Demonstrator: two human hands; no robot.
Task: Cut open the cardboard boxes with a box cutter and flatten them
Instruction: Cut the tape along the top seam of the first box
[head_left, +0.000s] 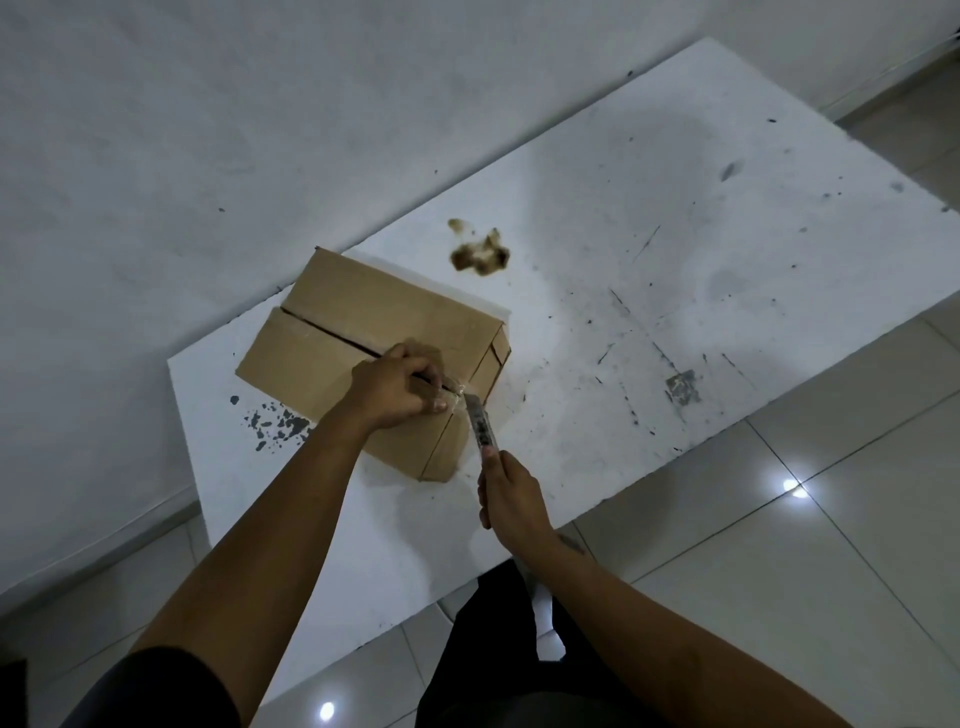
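Cardboard box (363, 332) on desk (675, 249), top seam partly slit. Left hand (395, 387) pinches tape at seam end; right hand (511, 499) grips box cutter (480, 428). Blade near left fingers: slip risks cut.

Brown cardboard box (363, 332) flat on white table, top seam slit; box cutter (480, 427) blade at near edge.

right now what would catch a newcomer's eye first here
The cardboard box on the white table, its top seam already split. At its near end the left hand pinches clear tape while the right hand holds the box cutter. Behind it, a brown stain.
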